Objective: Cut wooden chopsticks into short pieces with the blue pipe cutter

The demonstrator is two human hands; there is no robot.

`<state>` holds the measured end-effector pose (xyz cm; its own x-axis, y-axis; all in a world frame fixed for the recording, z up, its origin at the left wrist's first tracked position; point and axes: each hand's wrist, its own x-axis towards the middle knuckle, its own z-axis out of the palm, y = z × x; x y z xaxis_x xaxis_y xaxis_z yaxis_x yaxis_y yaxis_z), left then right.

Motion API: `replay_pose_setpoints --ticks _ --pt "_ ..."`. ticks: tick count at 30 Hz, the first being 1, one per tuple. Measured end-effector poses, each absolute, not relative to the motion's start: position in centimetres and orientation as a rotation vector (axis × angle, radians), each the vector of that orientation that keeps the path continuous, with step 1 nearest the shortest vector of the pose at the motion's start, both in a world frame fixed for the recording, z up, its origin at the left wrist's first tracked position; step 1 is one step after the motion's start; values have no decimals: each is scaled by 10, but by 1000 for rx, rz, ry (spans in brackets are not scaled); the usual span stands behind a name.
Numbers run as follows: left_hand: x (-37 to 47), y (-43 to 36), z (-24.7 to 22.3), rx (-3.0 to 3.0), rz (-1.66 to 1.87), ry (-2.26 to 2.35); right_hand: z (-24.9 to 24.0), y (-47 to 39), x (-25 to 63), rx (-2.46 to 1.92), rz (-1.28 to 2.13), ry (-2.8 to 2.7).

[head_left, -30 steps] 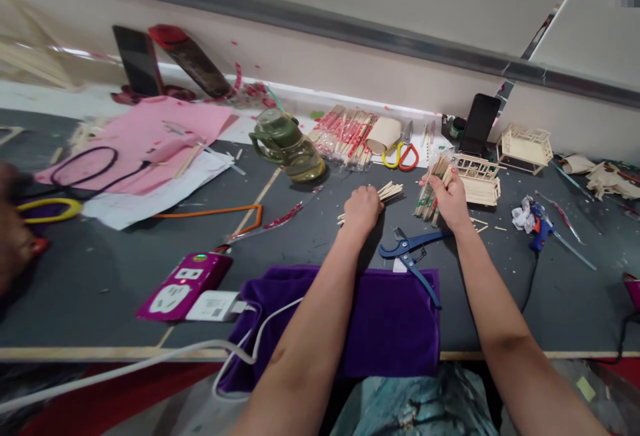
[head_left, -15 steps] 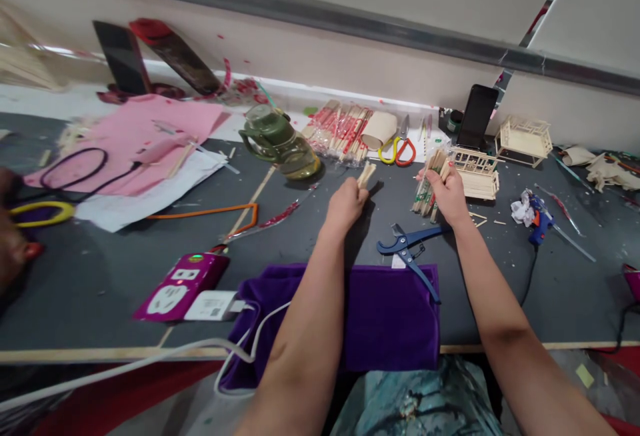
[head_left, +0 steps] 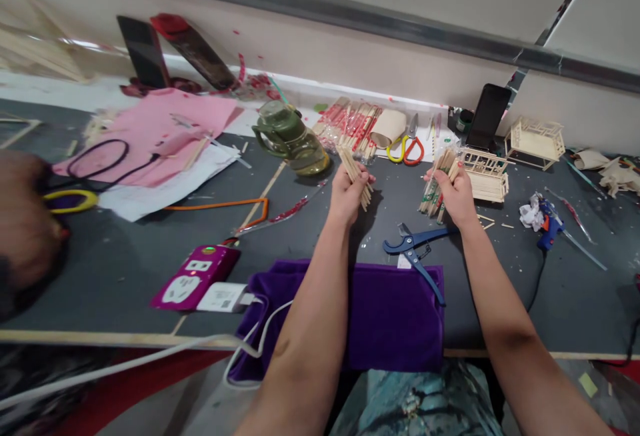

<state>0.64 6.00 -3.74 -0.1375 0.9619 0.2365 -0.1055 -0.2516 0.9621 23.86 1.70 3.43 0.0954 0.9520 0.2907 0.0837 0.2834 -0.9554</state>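
Note:
My left hand (head_left: 349, 191) is closed round a bundle of thin wooden sticks (head_left: 356, 173), held slanting above the grey table. In my right hand (head_left: 456, 189) is a plastic-wrapped pack of wooden sticks (head_left: 431, 197) with green print on the wrapper. Behind that hand stands a miniature piece of furniture made of sticks (head_left: 487, 179), partly covered by it. A blue hand cutter (head_left: 413, 243) lies between my forearms, its jaw toward the left and one handle over the purple cloth (head_left: 395, 316).
Farther back are red-printed stick packs (head_left: 350, 123), scissors (head_left: 407, 146), a green-lidded jug (head_left: 285, 136) and a leaning phone (head_left: 487, 116). A glue gun (head_left: 549, 223) lies right; a magenta power strip (head_left: 197, 276) sits left. Another person's hand (head_left: 30, 216) is at the far left, near yellow-handled scissors.
The left-hand bundle has turned so that more of its length shows. My right hand still grips its pack. The other person's hand has come farther into view, and the whole view has shifted slightly.

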Motion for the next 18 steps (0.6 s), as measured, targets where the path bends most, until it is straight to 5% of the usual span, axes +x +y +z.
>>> replay_pose_setpoints --ticks 14,18 --pt "13 59 -39 1239 1446 1054 31 20 238 -1087 888 -1320" --pt "7 58 -37 1405 1345 1416 33 19 237 -1076 881 -1316"
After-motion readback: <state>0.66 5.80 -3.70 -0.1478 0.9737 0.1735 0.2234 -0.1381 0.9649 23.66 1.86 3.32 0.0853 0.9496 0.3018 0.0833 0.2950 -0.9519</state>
